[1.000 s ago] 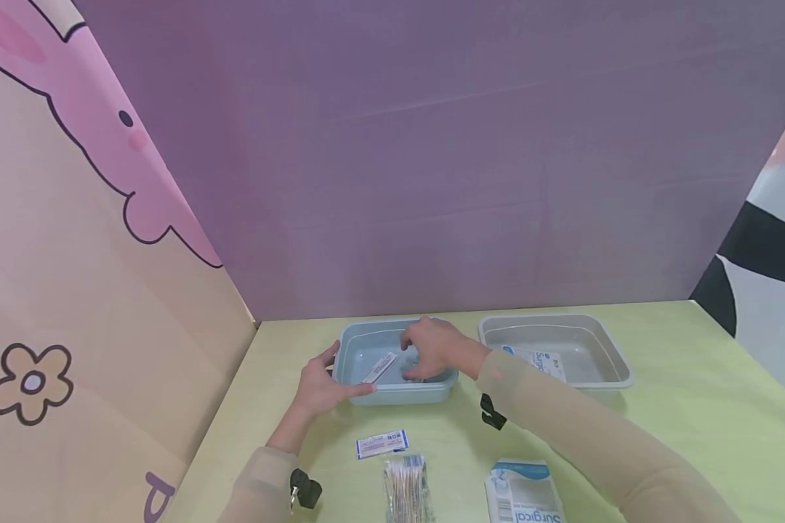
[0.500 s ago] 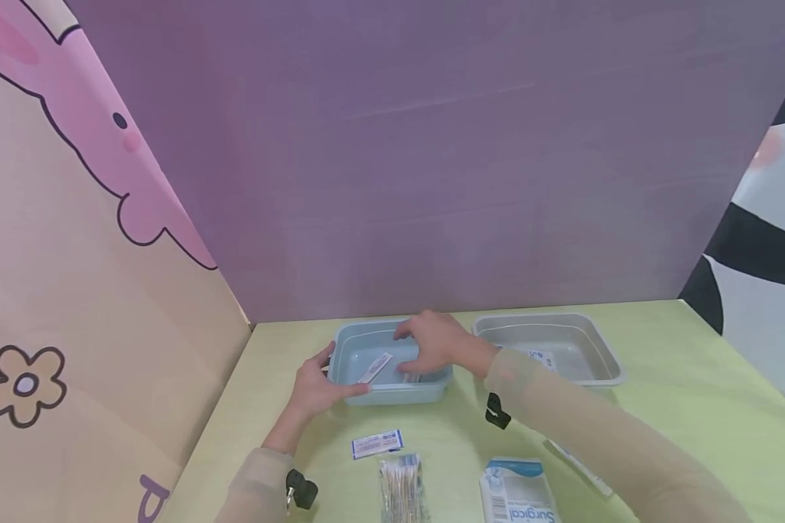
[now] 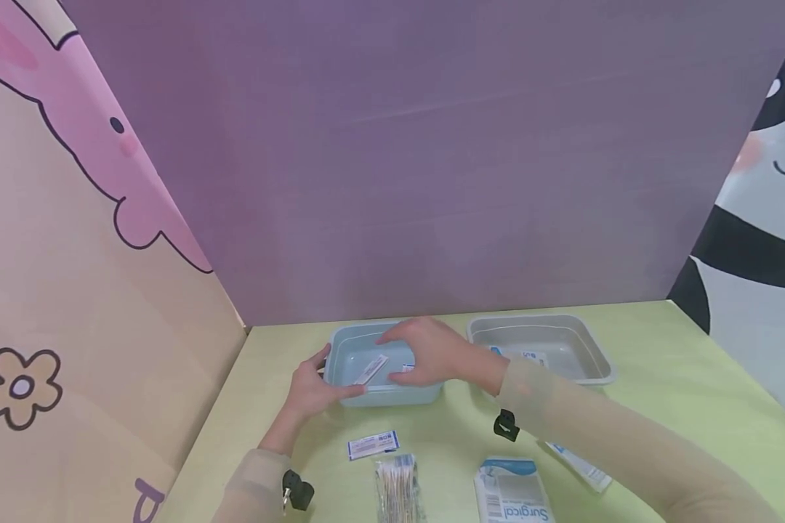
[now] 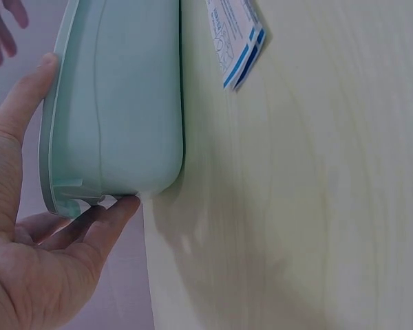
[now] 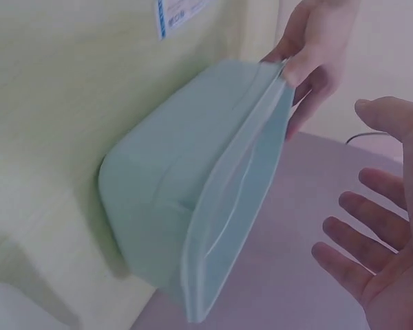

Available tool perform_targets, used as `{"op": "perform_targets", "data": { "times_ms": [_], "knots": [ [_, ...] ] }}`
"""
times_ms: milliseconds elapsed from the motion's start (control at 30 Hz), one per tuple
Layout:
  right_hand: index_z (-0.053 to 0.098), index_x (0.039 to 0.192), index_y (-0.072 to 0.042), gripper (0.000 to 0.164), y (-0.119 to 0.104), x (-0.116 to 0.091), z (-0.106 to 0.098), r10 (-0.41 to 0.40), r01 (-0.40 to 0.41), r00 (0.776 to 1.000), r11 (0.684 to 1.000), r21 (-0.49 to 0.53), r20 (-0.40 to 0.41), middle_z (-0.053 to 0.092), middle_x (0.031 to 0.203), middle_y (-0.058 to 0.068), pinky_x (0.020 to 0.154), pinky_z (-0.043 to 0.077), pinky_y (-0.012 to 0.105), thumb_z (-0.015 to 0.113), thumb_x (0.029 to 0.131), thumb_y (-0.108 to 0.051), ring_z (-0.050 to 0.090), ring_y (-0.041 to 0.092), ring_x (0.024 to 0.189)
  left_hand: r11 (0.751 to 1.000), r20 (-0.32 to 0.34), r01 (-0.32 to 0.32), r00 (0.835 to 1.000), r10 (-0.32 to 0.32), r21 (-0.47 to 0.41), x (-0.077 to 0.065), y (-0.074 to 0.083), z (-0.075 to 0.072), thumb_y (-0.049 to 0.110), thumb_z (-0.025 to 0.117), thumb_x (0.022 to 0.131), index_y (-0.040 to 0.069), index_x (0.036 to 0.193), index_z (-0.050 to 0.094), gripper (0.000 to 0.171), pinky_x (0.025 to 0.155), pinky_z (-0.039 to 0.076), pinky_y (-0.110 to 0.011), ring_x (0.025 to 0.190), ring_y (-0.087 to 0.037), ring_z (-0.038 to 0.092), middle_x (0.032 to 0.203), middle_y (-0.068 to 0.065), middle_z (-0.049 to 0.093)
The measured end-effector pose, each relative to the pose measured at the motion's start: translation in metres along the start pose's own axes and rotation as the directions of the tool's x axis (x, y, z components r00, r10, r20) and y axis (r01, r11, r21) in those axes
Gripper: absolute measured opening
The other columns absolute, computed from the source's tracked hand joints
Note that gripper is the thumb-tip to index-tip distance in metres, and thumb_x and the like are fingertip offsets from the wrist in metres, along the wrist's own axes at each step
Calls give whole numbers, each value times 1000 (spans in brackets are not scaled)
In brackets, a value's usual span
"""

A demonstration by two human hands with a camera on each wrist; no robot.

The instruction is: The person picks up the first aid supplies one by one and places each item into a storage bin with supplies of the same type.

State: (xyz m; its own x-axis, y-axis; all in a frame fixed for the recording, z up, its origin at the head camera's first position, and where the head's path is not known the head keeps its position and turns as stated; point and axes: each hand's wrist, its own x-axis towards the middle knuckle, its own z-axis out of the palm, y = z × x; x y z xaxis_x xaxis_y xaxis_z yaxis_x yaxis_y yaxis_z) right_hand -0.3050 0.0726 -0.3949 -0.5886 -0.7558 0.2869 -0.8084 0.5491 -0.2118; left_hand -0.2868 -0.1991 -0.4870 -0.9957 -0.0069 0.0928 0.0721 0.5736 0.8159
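Observation:
My left hand (image 3: 310,392) grips the left end of a light blue plastic basin (image 3: 392,396). Its thumb lies along the front rim and the other fingers are bent under the end, as the left wrist view shows. Over the basin's right part hovers my right hand (image 3: 435,352), thumb and fingers apart and holding nothing; the right wrist view shows that palm (image 5: 399,275) beside the rim. Inside the basin lies a slim white packet (image 3: 371,369). A second small packet (image 3: 408,368) shows partly beneath the right hand.
A grey basin (image 3: 572,349) with a blue-and-white packet (image 3: 534,357) stands to the right. In front lie a small blue-edged packet (image 3: 373,445), a bag of cotton swabs (image 3: 397,490) and a pack marked "Surgical" (image 3: 513,490). Another white packet (image 3: 578,465) lies partly under the right forearm.
My right hand has risen a little from the blue basin's floor and its fingers have spread, leaving a small packet behind. The left hand keeps its grip. The head view has shifted slightly right.

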Motion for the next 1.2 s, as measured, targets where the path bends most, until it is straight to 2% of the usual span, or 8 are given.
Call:
{"op": "perform_targets", "data": {
  "times_ms": [333,533,900,1200],
  "knots": [
    [73,134,-16,50,-20,-14,-4,-64,64,998,998,-12,-3,76,132,2,106,59,46,81,90,-38,71,24,125,1000,-4,-3,1000,3,0,2,-1,2,39,102,68,-1,162,39,120,95,63,-47,126,-38,67,147,-24,63],
    [75,131,-16,45,-28,-20,-2,-121,121,993,993,-2,-14,78,129,-1,104,60,43,80,91,-36,73,21,122,1000,-4,-3,1000,3,-1,3,2,1,40,102,68,-1,162,39,120,95,63,-47,126,-38,67,147,-25,63],
    [78,122,-14,35,-34,-25,25,-221,224,973,974,41,-62,80,120,-3,100,61,33,80,92,-32,75,14,115,1000,-8,-8,1000,8,-7,2,3,-3,36,102,67,-1,162,40,119,94,63,-47,126,-39,67,145,-24,64],
    [78,122,-16,35,-42,-23,43,-212,212,977,976,50,-4,80,120,-4,100,61,32,79,92,-35,75,12,114,1000,-14,19,1000,-19,-19,0,2,-4,34,103,67,0,162,41,118,93,64,-45,125,-39,68,144,-26,64]
  ]
}}
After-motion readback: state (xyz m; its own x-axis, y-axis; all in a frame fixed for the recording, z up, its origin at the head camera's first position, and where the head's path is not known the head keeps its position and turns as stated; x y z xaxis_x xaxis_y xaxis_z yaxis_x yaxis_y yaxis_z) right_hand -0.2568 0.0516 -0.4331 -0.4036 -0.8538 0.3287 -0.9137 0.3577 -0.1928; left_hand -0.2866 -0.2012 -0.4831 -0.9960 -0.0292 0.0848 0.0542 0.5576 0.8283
